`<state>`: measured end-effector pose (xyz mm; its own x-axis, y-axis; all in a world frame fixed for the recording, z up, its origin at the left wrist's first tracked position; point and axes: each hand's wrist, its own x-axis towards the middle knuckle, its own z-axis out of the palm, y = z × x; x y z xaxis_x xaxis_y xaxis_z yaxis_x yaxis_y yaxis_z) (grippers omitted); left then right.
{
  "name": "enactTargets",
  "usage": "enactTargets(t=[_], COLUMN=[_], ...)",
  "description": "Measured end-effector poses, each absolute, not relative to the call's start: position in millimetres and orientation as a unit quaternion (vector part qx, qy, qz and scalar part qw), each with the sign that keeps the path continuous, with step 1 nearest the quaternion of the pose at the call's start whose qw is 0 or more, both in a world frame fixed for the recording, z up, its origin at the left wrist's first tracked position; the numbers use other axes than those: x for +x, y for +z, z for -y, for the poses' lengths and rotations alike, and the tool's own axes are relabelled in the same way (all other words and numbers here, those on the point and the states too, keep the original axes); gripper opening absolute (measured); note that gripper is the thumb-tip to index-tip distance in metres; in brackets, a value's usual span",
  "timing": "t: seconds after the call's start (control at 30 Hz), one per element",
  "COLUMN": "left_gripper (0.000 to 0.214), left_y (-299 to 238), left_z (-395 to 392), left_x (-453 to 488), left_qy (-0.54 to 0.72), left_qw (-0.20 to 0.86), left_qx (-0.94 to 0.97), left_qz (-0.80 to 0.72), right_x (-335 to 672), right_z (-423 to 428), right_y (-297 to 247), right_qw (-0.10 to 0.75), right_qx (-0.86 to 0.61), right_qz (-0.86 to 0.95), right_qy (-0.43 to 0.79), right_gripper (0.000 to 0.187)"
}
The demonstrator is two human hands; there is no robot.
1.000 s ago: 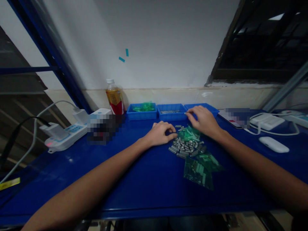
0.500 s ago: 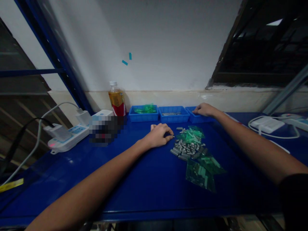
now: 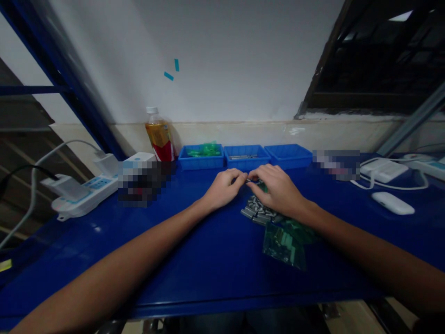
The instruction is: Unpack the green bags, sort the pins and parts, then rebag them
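Observation:
My left hand [image 3: 225, 187] and my right hand [image 3: 275, 188] meet at the fingertips over the blue table [image 3: 194, 250]. Both pinch a small grey metal piece [image 3: 249, 180] between them. Just below the right hand lies a pile of small grey metal pieces [image 3: 256, 209]. Green plastic bags [image 3: 285, 241] lie under and in front of my right wrist. Three blue trays stand behind the hands: the left tray [image 3: 200, 161] holds green bags, the middle tray [image 3: 246, 162] holds metal parts, and the right tray [image 3: 288, 157] shows nothing inside.
A drink bottle [image 3: 159, 137] stands by the wall, left of the trays. A white power strip with plugs [image 3: 80, 190] lies at the left. White devices with cables [image 3: 382, 170] and a white oval object [image 3: 392, 203] lie at the right.
My right hand came back from the right blue tray to meet the left hand. The left hand rose slightly from the table edge of the pile.

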<state>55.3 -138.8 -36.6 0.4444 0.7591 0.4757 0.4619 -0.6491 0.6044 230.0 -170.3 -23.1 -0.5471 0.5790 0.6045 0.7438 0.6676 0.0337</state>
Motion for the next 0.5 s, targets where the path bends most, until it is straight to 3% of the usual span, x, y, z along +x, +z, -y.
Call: enactTargets(t=[0.17,0.5], left_gripper=[0.037,0.012], left_y=[-37.0,-41.5], left_z=[141.6,141.4], left_x=[56.4,56.2], left_qy=[0.368,0.418], left_qw=[0.207,0.179], left_qx=[0.836,0.834], left_qz=[-0.351,-0.313], right_x=[235.4,234.8], right_z=[161.1,156.9], right_y=[-26.5,-29.3], right_qw=[0.314,0.363], right_qx=[-0.39,-0.429], right_qz=[0.858,0.827], right_qy=[-0.117,-0.012], right_gripper=[0.012,0.021])
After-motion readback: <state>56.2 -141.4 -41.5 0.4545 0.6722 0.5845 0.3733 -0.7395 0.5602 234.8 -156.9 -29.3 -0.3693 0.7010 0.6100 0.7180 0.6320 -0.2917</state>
